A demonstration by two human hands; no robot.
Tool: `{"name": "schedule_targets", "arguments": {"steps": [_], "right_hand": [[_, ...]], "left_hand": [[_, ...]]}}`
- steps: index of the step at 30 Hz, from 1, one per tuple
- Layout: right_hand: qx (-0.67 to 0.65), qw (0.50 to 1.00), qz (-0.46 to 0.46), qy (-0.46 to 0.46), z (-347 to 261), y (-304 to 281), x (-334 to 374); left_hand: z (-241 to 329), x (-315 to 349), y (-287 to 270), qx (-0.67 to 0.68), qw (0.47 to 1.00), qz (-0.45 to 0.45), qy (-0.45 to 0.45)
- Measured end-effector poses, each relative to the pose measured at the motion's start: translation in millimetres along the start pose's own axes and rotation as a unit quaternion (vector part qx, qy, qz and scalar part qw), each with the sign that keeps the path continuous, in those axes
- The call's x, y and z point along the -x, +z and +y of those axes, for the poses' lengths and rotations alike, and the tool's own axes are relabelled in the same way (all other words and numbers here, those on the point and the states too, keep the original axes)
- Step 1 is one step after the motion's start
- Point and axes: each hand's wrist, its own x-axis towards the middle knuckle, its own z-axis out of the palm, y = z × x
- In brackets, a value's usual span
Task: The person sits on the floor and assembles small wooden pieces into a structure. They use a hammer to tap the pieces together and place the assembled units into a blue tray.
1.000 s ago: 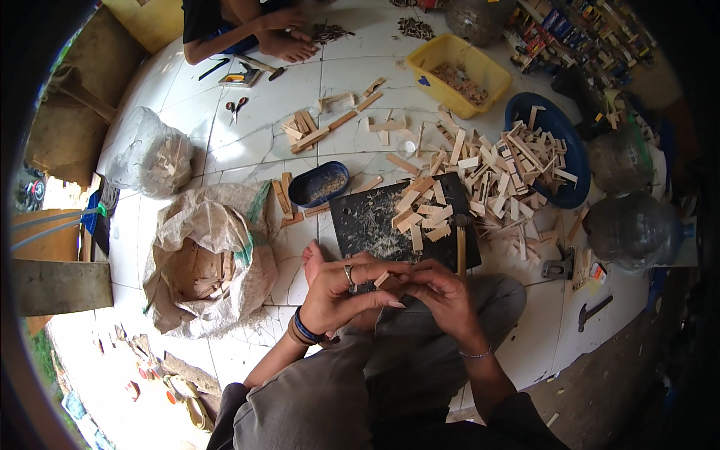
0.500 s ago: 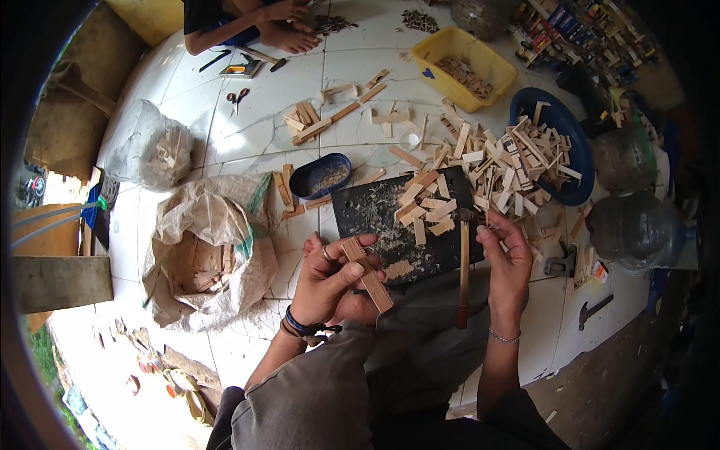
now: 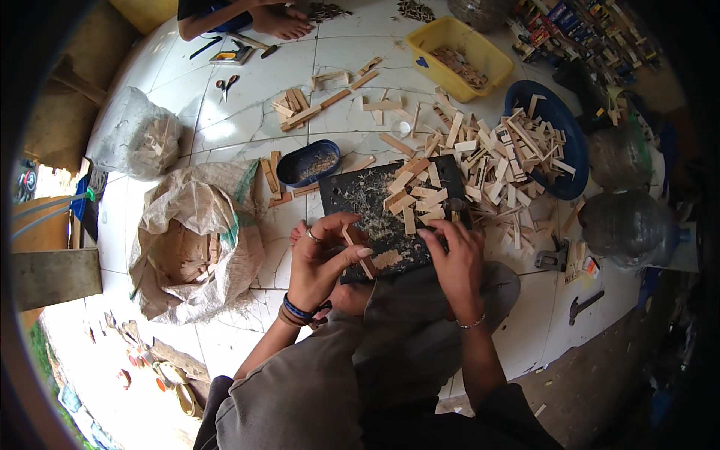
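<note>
I have the left hand [image 3: 321,253] pinching a wooden strip [image 3: 367,268] over the near side of a black board [image 3: 412,255]. The right hand [image 3: 459,264] curls its fingers; I can't tell whether they grip anything. Beyond, wood pieces [image 3: 499,165] heap beside a blue basin [image 3: 574,142].

1. Co-worker [image 3: 259,19]: cut off by the top edge.
2. Wooden strip [image 3: 367,268]: partly hidden by the left hand [image 3: 322,259].
3. Scraps [image 3: 321,164] in the blue tray [image 3: 289,167]: too small to tell apart.
</note>
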Motion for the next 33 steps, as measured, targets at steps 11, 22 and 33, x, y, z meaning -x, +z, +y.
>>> {"name": "schedule_targets", "arguments": {"steps": [11, 22, 33], "right_hand": [[0.076, 0.995, 0.049, 0.030, 13, 25, -31], [0.073, 0.997, -0.014, -0.028, 37, 6, -47], [0.062, 0.994, -0.057, -0.076, 18, 12, -66]], "left_hand": [[-8, 1, -2, -0.210, 0.974, -0.054, 0.060], [-15, -6, 3, -0.225, 0.968, -0.087, 0.073], [-14, -5, 3, -0.297, 0.948, -0.097, 0.061]]}}
